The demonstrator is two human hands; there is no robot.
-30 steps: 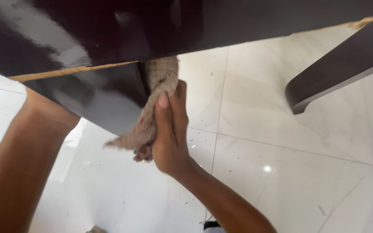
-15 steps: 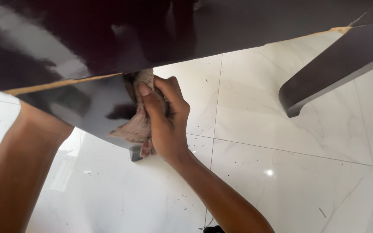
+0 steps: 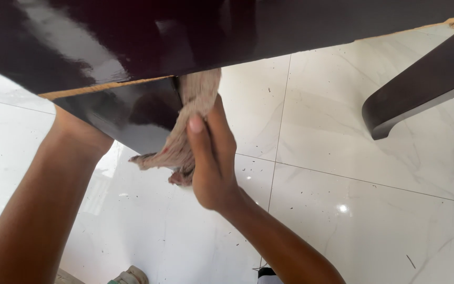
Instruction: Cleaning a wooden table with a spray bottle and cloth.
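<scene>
— Where the dark table leg (image 3: pixel 132 118) meets the underside of the glossy tabletop (image 3: pixel 132 37), what is pressed against it?

— A beige, worn cloth (image 3: pixel 185 137). Its upper part is bunched against the right edge of the leg, just under the tabletop, and its lower end hangs loose in a ragged tail off the leg's bottom corner, above the floor.

— Which hand has it?

— The right hand (image 3: pixel 212 158). The fingers are closed around the cloth, the thumb lying along it and pointing up towards the tabletop, so the cloth is squeezed between hand and leg. The forearm runs down to the lower right of the view.

— And the left hand?

— The left forearm (image 3: pixel 43 210) comes up from the lower left and goes behind the leg. The left hand itself is hidden by the leg, so I cannot tell whether it is open or closed, or what it touches.

— What lies around them?

— A pale, polished tile floor (image 3: pixel 342 158) with thin grout lines, scattered dark specks and a bright glint of light. At the upper right a second dark leg (image 3: pixel 421 89) slants across the tiles, well apart from the cloth. A strip of bare, light wood edging (image 3: pixel 95 88) shows along the tabletop's rim above the leg. At the bottom edge, bits of light fabric peep in near the left forearm; I cannot tell what they are.
</scene>
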